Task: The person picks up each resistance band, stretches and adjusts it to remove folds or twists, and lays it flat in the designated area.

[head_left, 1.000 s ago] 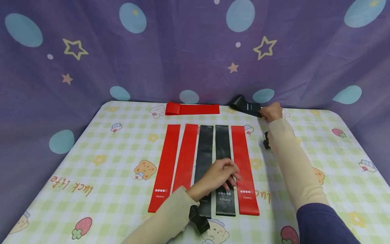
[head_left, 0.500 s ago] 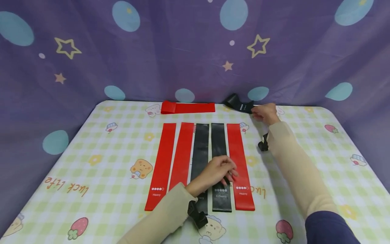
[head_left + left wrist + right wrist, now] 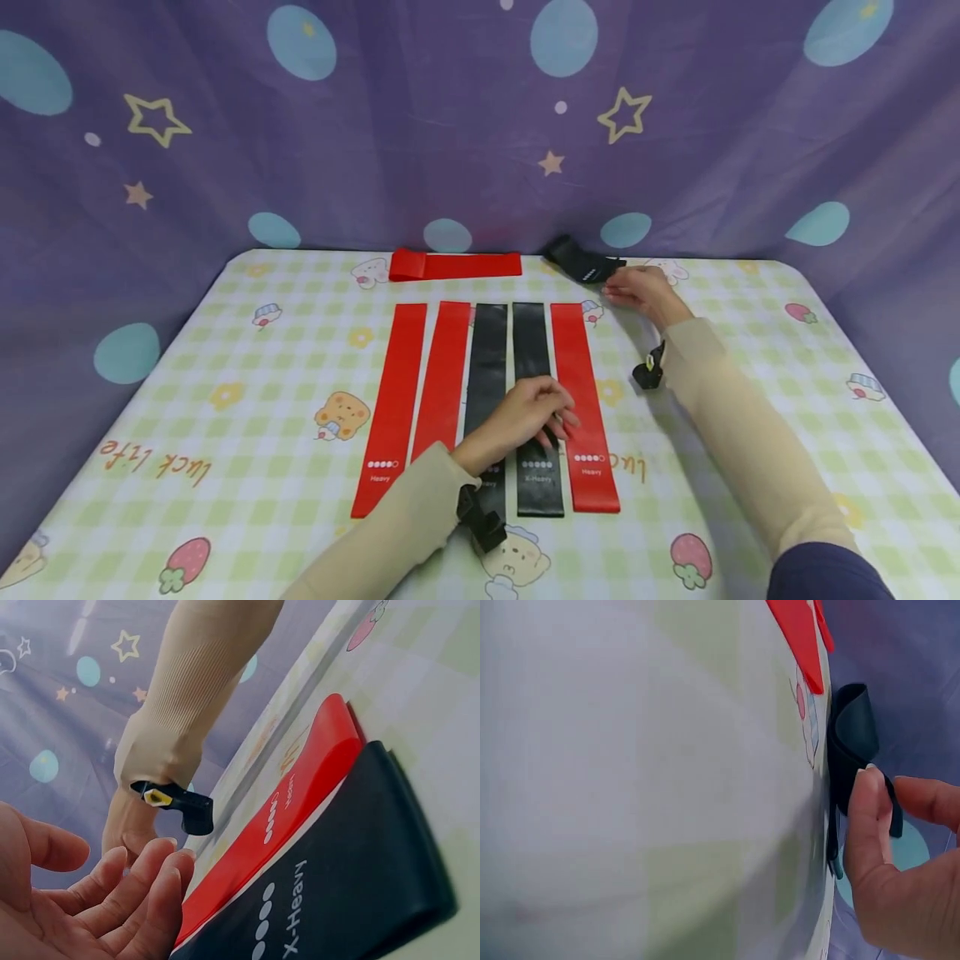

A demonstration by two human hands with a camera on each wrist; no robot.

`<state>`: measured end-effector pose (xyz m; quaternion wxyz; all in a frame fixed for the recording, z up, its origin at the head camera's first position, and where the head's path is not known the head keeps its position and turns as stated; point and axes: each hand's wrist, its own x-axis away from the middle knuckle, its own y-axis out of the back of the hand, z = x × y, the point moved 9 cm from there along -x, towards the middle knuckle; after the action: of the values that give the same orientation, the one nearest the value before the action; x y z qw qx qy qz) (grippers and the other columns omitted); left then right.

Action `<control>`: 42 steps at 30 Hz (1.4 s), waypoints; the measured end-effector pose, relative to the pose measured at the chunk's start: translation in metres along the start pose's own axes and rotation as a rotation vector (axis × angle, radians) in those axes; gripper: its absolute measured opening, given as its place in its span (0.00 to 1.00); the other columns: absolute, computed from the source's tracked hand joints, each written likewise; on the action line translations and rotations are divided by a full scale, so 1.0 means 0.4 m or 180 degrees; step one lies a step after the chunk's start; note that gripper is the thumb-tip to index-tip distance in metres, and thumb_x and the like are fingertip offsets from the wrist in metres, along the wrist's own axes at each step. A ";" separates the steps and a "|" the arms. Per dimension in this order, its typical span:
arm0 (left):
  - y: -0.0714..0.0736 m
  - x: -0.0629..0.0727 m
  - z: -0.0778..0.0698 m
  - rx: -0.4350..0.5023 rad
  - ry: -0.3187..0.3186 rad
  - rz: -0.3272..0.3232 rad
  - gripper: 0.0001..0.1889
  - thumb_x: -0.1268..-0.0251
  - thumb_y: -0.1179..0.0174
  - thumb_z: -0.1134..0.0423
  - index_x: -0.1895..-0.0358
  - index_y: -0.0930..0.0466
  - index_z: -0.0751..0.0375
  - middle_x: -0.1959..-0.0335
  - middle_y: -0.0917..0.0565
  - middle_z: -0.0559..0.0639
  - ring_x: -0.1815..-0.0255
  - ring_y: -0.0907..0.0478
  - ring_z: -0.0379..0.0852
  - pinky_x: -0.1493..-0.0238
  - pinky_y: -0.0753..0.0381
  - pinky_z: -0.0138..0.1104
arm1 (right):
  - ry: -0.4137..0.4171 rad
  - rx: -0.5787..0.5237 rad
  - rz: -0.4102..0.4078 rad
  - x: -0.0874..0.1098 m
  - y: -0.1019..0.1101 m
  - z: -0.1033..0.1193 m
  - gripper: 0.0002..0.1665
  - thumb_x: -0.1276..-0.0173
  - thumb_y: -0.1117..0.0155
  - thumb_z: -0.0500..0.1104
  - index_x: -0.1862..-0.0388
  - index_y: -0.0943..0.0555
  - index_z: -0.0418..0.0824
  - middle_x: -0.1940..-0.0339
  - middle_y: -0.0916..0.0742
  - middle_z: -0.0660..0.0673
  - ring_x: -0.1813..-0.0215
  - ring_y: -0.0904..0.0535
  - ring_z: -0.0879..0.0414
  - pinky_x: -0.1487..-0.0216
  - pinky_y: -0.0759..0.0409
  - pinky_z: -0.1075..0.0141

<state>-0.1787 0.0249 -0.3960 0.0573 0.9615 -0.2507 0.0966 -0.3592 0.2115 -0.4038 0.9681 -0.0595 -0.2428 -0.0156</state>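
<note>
A loosely folded black resistance band (image 3: 579,260) lies at the table's back edge. My right hand (image 3: 647,292) is at its right end; in the right wrist view, thumb and fingers (image 3: 870,825) pinch the raised edge of the band's upper layer. My left hand (image 3: 528,412) hovers over the front row of bands with loosely curled fingers, holding nothing. Beneath and beside it lie a black X-Heavy band (image 3: 538,492), a red Heavy band (image 3: 588,400) and another black band (image 3: 487,358), partly hidden by the left wrist.
Two more red bands (image 3: 397,367) lie flat at the row's left. A red band (image 3: 472,266) with its left end folded over lies along the back edge. A checked cloth (image 3: 262,467) covers the table; a purple curtain (image 3: 337,167) hangs behind.
My right hand has moved slightly left and toward me, and the black band's right end has come down lower. The left hand stays over the row. The head view has shifted slightly.
</note>
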 end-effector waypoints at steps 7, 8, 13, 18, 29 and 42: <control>0.004 -0.012 0.004 0.0079 0.0035 -0.0004 0.13 0.30 0.51 0.64 0.55 0.25 0.73 0.62 0.15 0.64 0.71 0.15 0.50 0.76 0.20 0.30 | -0.0072 0.0038 0.0163 0.027 -0.012 -0.022 0.14 0.33 0.55 0.29 0.76 0.25 0.36 0.83 0.17 0.47 0.78 0.18 0.58 0.69 0.16 0.69; 0.005 -0.014 0.004 0.0100 0.0037 -0.0008 0.13 0.30 0.52 0.64 0.54 0.25 0.73 0.62 0.15 0.64 0.71 0.16 0.50 0.76 0.20 0.29 | -0.0084 0.0034 0.0186 0.031 -0.015 -0.025 0.14 0.33 0.56 0.29 0.77 0.25 0.36 0.82 0.17 0.47 0.78 0.18 0.58 0.68 0.16 0.69; 0.010 -0.028 0.001 0.0235 0.0029 -0.0033 0.14 0.29 0.53 0.64 0.54 0.25 0.73 0.61 0.15 0.65 0.74 0.17 0.44 0.76 0.20 0.27 | -0.0111 0.0045 0.0244 0.054 -0.024 -0.036 0.08 0.31 0.56 0.31 0.67 0.29 0.34 0.79 0.18 0.47 0.76 0.18 0.58 0.65 0.15 0.67; 0.007 -0.042 0.003 0.0318 0.0048 -0.0049 0.13 0.29 0.54 0.64 0.55 0.26 0.73 0.61 0.15 0.65 0.76 0.19 0.39 0.74 0.20 0.28 | -0.0140 -0.0081 0.0380 0.078 -0.039 -0.046 0.07 0.29 0.59 0.33 0.61 0.32 0.32 0.76 0.18 0.46 0.73 0.17 0.57 0.63 0.15 0.67; 0.022 -0.093 0.011 0.0540 0.0154 -0.0440 0.15 0.28 0.53 0.64 0.49 0.26 0.73 0.54 0.16 0.65 0.65 0.15 0.47 0.63 0.16 0.32 | -0.0116 -0.0283 0.0629 0.128 -0.074 -0.071 0.09 0.30 0.59 0.31 0.64 0.29 0.30 0.74 0.15 0.44 0.70 0.15 0.55 0.62 0.15 0.67; -0.001 -0.170 0.021 0.1444 0.0333 -0.0469 0.23 0.25 0.57 0.62 0.34 0.36 0.73 0.37 0.27 0.67 0.36 0.28 0.58 0.35 0.30 0.45 | 0.0045 -0.0180 0.0882 0.189 -0.099 -0.107 0.16 0.29 0.58 0.31 0.71 0.22 0.35 0.71 0.13 0.46 0.67 0.15 0.58 0.60 0.16 0.71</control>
<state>-0.2353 0.0560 -0.4188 -0.1403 0.9591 -0.1485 0.1958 -0.2747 0.1669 -0.4014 0.9606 -0.1197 -0.2249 0.1110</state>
